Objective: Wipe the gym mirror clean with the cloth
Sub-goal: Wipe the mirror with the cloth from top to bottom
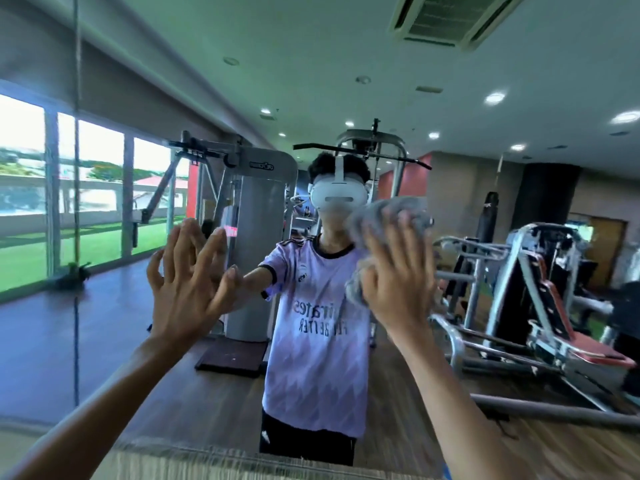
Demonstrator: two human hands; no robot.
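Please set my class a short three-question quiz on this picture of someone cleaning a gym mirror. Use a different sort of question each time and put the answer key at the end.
1. True or false: the left hand holds the cloth.
2. Pick one. The left hand is: A, a closed fist; B, open with fingers spread, up at the mirror; C, gripping a spray bottle.
3. Fill the gap: the right hand presses a ____ cloth to the mirror (give the colour).
Key: 1 false; 2 B; 3 grey.
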